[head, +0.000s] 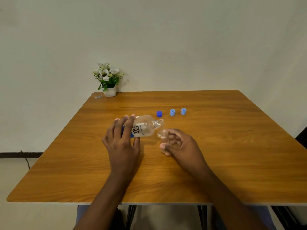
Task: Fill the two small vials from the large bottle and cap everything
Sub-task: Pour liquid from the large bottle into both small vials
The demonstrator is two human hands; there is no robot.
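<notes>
My left hand (123,138) grips the large clear bottle (145,126), which has a white and blue label. The bottle is tipped on its side with its uncapped mouth pointing right. My right hand (179,143) holds a small clear vial (163,136) upright, its open mouth just below the bottle's mouth. A second clear vial (161,121) stands uncapped on the table right behind the bottle's mouth. Farther back lie a dark blue cap (159,113) and two light blue caps (172,112) (183,111), in a row on the table.
The wooden table (232,155) reaches back to a plain wall. A white pot of white flowers (108,80) stands at its back left corner, with a small scrap (98,96) beside it. The table's front edge is near my arms.
</notes>
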